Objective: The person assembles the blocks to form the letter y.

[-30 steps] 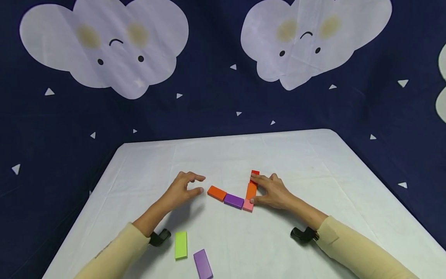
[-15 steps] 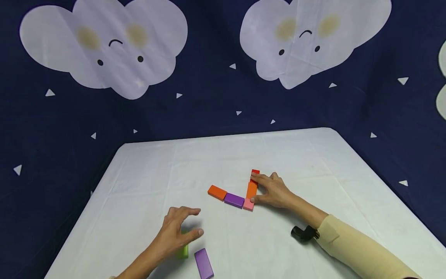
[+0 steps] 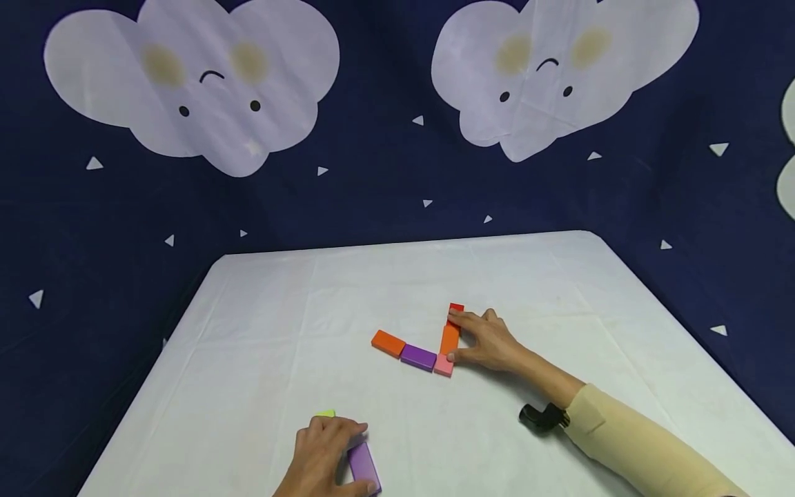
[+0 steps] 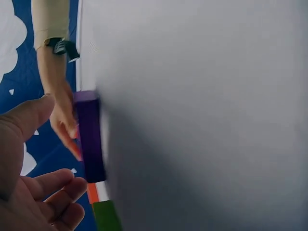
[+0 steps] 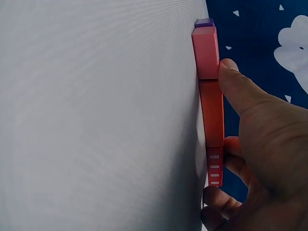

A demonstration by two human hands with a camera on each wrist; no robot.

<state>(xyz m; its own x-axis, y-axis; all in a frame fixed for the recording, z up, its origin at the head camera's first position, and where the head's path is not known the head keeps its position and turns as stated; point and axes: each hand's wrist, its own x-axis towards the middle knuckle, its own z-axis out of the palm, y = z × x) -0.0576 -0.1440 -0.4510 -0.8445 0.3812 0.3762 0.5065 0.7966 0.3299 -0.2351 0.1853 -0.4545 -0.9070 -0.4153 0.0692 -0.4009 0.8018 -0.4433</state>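
In the head view my left hand [image 3: 323,455] is over the near part of the table, thumb and fingers spread around a light purple block [image 3: 364,466]. The left wrist view has a gap between the fingers and that purple block [image 4: 90,139]. A lime green block [image 3: 326,413] is mostly hidden behind this hand. My right hand [image 3: 491,342] rests along a row of blocks, its thumb at the pink block [image 3: 443,366] and a fingertip on the red block [image 3: 456,307]. Between those two lies an orange block [image 3: 450,339].
From the pink block, a dark purple block [image 3: 418,357] and another orange block [image 3: 388,343] run leftward, so the blocks form a bent line. All lie on a white-covered table [image 3: 546,276]. A dark blue cloth with clouds [image 3: 373,138] hangs behind.
My left hand has come back toward the near edge, past the green block to the light purple block. My right hand has stayed at its row.
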